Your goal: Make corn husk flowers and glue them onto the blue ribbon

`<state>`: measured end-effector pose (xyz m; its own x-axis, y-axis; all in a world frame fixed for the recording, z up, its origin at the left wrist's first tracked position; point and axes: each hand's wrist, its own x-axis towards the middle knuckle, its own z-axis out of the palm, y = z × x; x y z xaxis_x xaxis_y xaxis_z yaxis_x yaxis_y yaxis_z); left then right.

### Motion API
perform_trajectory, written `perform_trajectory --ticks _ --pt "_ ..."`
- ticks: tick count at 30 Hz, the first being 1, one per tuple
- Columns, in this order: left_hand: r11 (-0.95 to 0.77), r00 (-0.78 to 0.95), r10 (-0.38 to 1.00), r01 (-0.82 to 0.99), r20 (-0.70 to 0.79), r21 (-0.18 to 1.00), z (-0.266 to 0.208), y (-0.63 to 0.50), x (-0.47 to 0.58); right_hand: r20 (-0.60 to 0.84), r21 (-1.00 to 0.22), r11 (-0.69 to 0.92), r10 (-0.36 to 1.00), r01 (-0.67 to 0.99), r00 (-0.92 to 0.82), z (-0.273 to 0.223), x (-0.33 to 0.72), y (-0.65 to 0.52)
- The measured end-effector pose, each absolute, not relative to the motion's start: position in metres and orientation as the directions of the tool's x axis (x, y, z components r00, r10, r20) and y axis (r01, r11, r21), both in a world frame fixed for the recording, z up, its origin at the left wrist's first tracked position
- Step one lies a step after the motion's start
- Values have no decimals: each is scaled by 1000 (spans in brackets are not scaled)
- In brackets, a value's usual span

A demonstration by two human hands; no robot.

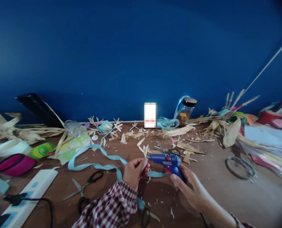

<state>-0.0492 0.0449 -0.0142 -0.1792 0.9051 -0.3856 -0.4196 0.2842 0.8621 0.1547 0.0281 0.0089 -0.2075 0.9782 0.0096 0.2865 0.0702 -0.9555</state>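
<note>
In the head view my right hand (189, 186) is wrapped round the handle of a blue hot glue gun (166, 160), whose small red light glows. The gun's nozzle points left and meets the base of a pale corn husk flower (145, 150). My left hand (135, 171) pinches that flower upright from below, thumb and fingers pressed together. A light blue ribbon (95, 165) runs in loops over the brown table, passing behind my left hand. Black-handled scissors (82, 189) lie spread on the table left of my sleeve.
A white power strip (29, 196) with a black plug lies at left. Several husk scraps (188, 147) litter the table's back. A lidded jar (186, 110) leans by the blue wall. A wire ring (240, 167) lies at right. More scissors (175, 152) rest behind the gun.
</note>
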Motion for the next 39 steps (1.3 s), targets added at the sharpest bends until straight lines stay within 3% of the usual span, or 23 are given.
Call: perform_trajectory --ticks 21,39 --pt "302 -189 894 -415 -406 858 -9 44 -52 -7 -986 20 987 167 -161 10 154 29" --pt "315 -173 901 -370 -398 874 -11 44 -53 -45 -967 2 983 256 -179 0 153 27"
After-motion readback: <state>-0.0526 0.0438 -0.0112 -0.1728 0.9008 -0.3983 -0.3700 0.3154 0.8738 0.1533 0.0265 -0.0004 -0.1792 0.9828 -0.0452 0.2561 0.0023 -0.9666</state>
